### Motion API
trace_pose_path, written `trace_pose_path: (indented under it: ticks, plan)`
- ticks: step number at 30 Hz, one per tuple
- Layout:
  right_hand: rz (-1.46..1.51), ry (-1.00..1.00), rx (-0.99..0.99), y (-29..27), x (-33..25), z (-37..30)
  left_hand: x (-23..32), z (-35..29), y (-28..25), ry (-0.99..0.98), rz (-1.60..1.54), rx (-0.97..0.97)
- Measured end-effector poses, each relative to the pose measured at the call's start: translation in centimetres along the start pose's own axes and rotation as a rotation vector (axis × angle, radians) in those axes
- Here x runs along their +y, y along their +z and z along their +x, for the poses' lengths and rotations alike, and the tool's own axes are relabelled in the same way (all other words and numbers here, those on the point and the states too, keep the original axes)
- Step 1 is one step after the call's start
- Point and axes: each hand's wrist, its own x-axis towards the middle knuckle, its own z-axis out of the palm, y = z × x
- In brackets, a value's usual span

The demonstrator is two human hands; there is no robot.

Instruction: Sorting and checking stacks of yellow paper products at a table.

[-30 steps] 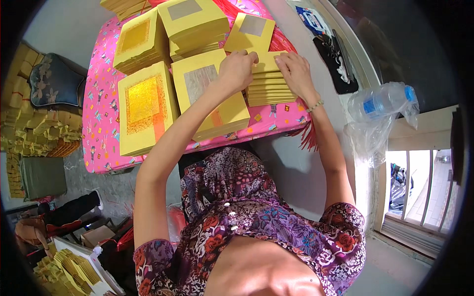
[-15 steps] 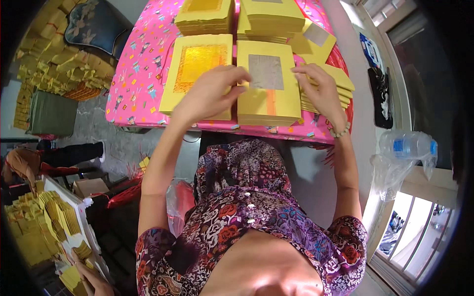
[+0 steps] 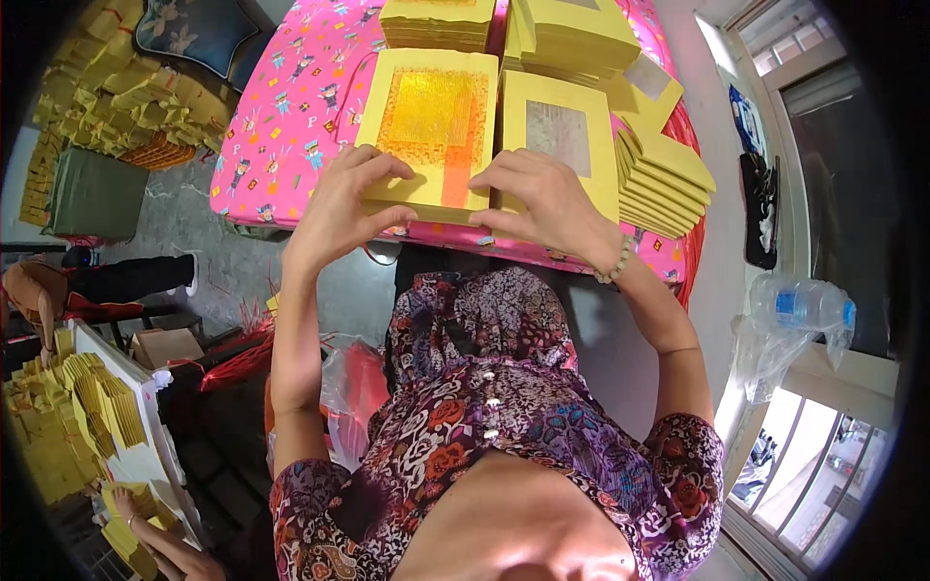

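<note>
A stack of yellow paper sheets (image 3: 373, 116) with a shiny gold square on top lies in front of me on a pink table. My left hand (image 3: 341, 198) is at its near left corner, thumb apart from curved fingers. At its near right edge is my right hand (image 3: 557, 205), wearing a bead bracelet, its thumb and fingers also apart. Between the hands, an orange-red band (image 3: 459, 179) shows on the top sheet; I cannot tell if it is a strip or light. Partly under my right hand lies a yellow stack with a silver square (image 3: 558, 136).
More yellow stacks (image 3: 581, 39) stand farther back, and a fanned pile (image 3: 668, 189) lies at the right on the pink patterned cover (image 3: 281, 126). A plastic bottle (image 3: 809, 308) is by the window. At left, another person works at a white table (image 3: 145, 407) with yellow paper.
Both hands have moved left, my right hand from the silver-square stack's right side to the gold-square stack. The orange-red band now shows on the gold-square stack. The view has shifted slightly.
</note>
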Motion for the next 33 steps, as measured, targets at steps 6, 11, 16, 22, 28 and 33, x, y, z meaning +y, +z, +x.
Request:
trace_pose_path:
  ticks: [6, 11, 16, 22, 28, 33]
  plan:
    - [-0.045, 0.008, -0.009, 0.7, -0.1, 0.0, -0.9, 0.1, 1.1, 0.049, -0.011, 0.071]
    - [0.028, 0.048, -0.009, 0.7, 0.1, 0.0, -1.5, 0.0, 1.4, 0.042, -0.05, 0.087]
    - [0.062, 0.078, -0.014, 0.7, 0.4, 0.0, -1.6, 0.1, 1.5, 0.022, -0.091, 0.103]
    - [0.059, 0.087, -0.014, 0.5, 0.5, 0.1, -1.3, 0.2, 1.7, -0.01, -0.128, 0.1]
    - [0.07, 0.086, -0.017, 0.4, 0.6, 0.1, -1.2, 0.4, 1.5, -0.018, -0.079, 0.06]
    - [0.067, 0.096, -0.019, 0.3, 0.6, 0.1, -1.1, 0.5, 1.5, -0.056, -0.111, 0.047]
